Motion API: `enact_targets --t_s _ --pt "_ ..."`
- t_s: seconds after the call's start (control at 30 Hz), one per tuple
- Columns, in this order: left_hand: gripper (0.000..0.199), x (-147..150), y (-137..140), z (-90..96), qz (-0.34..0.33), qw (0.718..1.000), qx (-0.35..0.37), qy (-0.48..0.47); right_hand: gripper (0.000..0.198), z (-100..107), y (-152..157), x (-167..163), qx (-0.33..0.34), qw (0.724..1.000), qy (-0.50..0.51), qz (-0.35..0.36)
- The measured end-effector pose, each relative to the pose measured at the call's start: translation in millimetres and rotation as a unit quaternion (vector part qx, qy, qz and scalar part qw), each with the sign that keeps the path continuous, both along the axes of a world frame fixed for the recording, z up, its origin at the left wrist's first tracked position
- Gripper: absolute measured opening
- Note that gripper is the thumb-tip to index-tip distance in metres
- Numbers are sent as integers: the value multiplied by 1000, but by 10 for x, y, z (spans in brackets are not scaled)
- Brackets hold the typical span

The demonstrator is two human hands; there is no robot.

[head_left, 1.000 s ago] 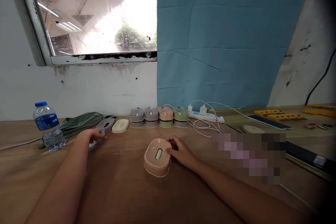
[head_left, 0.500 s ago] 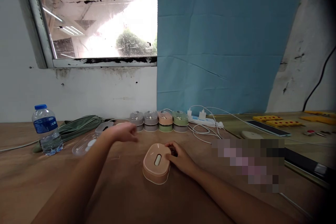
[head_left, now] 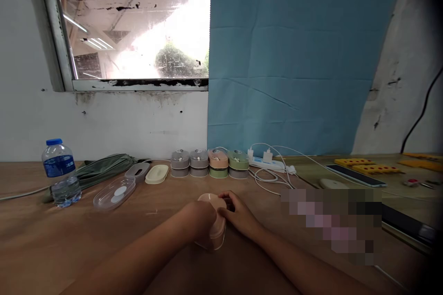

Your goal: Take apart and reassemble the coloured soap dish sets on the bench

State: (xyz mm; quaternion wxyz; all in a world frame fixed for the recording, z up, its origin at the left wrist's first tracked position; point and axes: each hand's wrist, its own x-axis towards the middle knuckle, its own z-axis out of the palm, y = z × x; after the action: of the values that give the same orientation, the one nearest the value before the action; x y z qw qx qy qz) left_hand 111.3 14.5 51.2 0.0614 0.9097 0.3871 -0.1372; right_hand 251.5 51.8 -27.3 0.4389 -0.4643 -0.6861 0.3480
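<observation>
A pink oval lidded box (head_left: pixel 216 200) sits on the brown tabletop in front of me. My left hand (head_left: pixel 202 219) is closed over the middle of the lid and covers its slot. Its fingertips are hidden, so I cannot see what they hold. At the box's right edge, my right hand (head_left: pixel 237 212) grips the rim with thumb and fingers.
Several stacked oval boxes (head_left: pixel 218 161) line the wall. Left of them lie a cream lid (head_left: pixel 157 174), a grey lid (head_left: pixel 137 172), a clear lid (head_left: pixel 114 193), a green bag (head_left: pixel 104 168) and a water bottle (head_left: pixel 61 175). To the right are a power strip (head_left: pixel 272 165) and a phone (head_left: pixel 356 176).
My left hand has come down and right, from above the table near the loose lids onto the pink box. My right hand still holds the box's right side.
</observation>
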Motion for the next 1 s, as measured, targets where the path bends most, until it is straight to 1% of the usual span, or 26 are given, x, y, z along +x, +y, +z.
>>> enact_targets --t_s 0.1,0.17,0.27,0.37,0.43,0.6,0.77,0.9,1.0 --pt "39 -35 2 157 50 994 22 94 24 -23 21 11 8 1000 1 5" --pt "43 -103 34 232 60 993 10 102 25 -46 40 18 17 1000 4 7" --pt "46 -250 137 268 60 997 -14 55 30 -73 66 26 26 999 16 12" --pt "45 -385 253 256 52 998 -41 -2 34 -72 74 27 27 999 28 20" --pt "45 -441 311 245 44 997 -60 -23 35 -54 67 23 29 999 31 27" --pt "44 -506 404 223 30 994 -88 -62 37 -23 51 17 21 998 40 32" --pt "42 -571 455 222 30 989 -108 -95 39 -76 92 33 20 998 42 35" --pt "47 -624 467 242 34 986 -118 -112 38 -114 120 33 20 997 59 55" --pt "52 -657 481 253 41 981 -139 -126 40 -120 119 30 12 997 53 54"
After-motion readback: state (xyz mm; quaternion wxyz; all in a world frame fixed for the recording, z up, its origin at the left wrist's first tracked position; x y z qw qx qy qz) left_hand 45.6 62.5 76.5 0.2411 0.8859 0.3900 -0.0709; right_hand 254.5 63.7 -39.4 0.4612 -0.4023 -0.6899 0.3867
